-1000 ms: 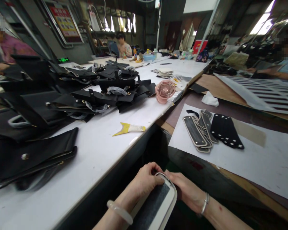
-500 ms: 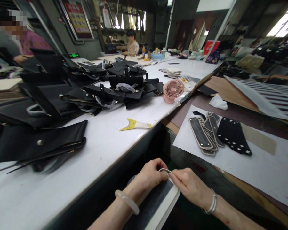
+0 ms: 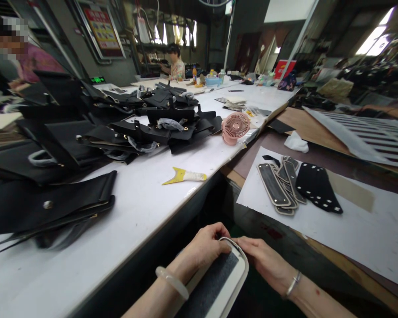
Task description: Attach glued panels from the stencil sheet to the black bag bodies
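Black leather bag panels [image 3: 49, 205] heaped along the white tabletop's [image 3: 135, 207] left edge; yellow scraper [image 3: 185, 176] near its right edge, pink fan [image 3: 235, 127] further back along that edge. Below, off the tabletop, in the lap: left hand [image 3: 204, 247] curled over the rounded end of a white-rimmed dark strip [image 3: 215, 282], fingertips pressing the rim; right hand [image 3: 268, 263] pinching the same end from the other side. Best done with even pressure from both thumbs, working round the curve so the edge seats without puckering. Finished strips [image 3: 278, 190] on the white sheet [image 3: 368, 229] at right. Compared with half a second ago: hands lower, right fingers flatter, strip end more exposed.
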The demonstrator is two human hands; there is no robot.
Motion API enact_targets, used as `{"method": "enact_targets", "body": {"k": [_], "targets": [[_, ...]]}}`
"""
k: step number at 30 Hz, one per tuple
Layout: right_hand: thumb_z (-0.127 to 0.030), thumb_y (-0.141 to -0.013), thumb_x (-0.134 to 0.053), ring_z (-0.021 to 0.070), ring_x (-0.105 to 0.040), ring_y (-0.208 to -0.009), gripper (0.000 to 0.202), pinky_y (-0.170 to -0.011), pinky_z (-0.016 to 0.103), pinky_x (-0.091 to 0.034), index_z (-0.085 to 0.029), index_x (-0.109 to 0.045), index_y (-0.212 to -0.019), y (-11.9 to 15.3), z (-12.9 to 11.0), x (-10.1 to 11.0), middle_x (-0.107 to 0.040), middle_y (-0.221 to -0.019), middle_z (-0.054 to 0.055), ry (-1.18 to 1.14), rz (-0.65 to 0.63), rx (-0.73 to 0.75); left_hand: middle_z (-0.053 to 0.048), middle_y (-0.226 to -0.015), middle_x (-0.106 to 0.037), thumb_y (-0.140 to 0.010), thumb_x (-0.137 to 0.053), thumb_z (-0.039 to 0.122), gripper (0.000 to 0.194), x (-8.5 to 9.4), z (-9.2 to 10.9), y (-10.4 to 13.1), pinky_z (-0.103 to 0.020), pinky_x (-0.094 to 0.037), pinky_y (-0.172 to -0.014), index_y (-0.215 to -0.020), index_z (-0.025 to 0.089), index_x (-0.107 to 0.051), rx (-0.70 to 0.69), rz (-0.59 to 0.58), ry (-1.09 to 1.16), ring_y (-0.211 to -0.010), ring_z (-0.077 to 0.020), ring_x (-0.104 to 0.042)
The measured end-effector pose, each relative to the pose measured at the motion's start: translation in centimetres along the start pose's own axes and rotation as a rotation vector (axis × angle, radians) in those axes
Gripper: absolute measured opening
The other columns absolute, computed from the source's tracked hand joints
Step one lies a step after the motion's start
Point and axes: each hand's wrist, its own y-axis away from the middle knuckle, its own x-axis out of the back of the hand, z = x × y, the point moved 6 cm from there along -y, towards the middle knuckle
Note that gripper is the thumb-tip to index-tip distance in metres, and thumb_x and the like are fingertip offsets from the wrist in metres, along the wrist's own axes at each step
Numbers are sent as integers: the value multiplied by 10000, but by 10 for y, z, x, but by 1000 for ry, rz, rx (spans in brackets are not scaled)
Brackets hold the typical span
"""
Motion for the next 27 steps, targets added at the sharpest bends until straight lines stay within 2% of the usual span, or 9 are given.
{"method": "enact_targets", "body": {"k": [2,4,7,10,15,17,21,25,27], "targets": [[-530,-835,-687,191,-615,-911,381,-830,287,-448,-167,-720,-947,-1,13,-9,-697,-895,39,-217,-26,-103,41,-678,-603,-610,-635,190,176,0,0,1,-237,-379,-556,-784,213,-619,-4,4,3,-652,-142,-542],[-558,-824,-694,185,-637,-868,420,-802,295,-469,-179,-722,-1003,0,30,-17,-718,-894,45,-421,-26,-250,41,-691,-606,-611,-633,183,176,0,2,2,-237,-380,-563,-783,215,-618,-10,9,2,-666,-143,-544],[-592,-823,-682,180,-652,-777,449,-748,308,-493,-180,-722,-999,-1,48,-21,-728,-841,47,-531,-13,-366,41,-692,-604,-609,-627,173,177,1,4,4,-241,-381,-567,-781,215,-614,-15,8,5,-665,-143,-542],[-550,-799,-730,164,-653,-742,404,-762,297,-496,-171,-727,-939,-3,51,-21,-724,-782,34,-579,-26,-355,40,-696,-608,-600,-620,159,186,0,5,4,-240,-385,-574,-779,210,-612,-18,1,18,-670,-142,-547],[-463,-732,-816,153,-653,-716,352,-730,262,-489,-154,-721,-870,-5,43,-20,-725,-758,31,-611,3,-301,42,-678,-606,-587,-609,150,203,-1,2,3,-236,-379,-559,-780,211,-603,-3,-2,34,-664,-143,-555],[-484,-728,-810,157,-657,-709,368,-733,263,-492,-149,-715,-848,-8,44,-19,-718,-737,33,-612,9,-301,42,-667,-605,-585,-608,151,204,-1,3,4,-239,-379,-555,-779,215,-599,8,0,32,-659,-148,-557],[-555,-808,-697,155,-652,-654,402,-726,270,-504,-154,-696,-784,-22,59,-22,-688,-680,31,-502,-41,-336,39,-677,-614,-591,-608,157,195,1,7,7,-245,-388,-560,-776,217,-598,17,0,14,-662,-154,-567],[-567,-779,-710,140,-621,-580,436,-619,232,-484,-166,-637,-624,-40,71,-34,-618,-573,14,-402,-80,-331,36,-672,-604,-580,-609,142,197,1,9,6,-248,-398,-569,-764,211,-608,18,5,-24,-670,-158,-564],[-628,-795,-655,151,-629,-588,490,-654,249,-501,-176,-631,-608,-44,69,-40,-596,-546,10,-395,-97,-300,34,-692,-607,-581,-609,142,195,2,9,6,-248,-400,-571,-763,213,-609,9,19,-45,-683,-160,-565]]}}
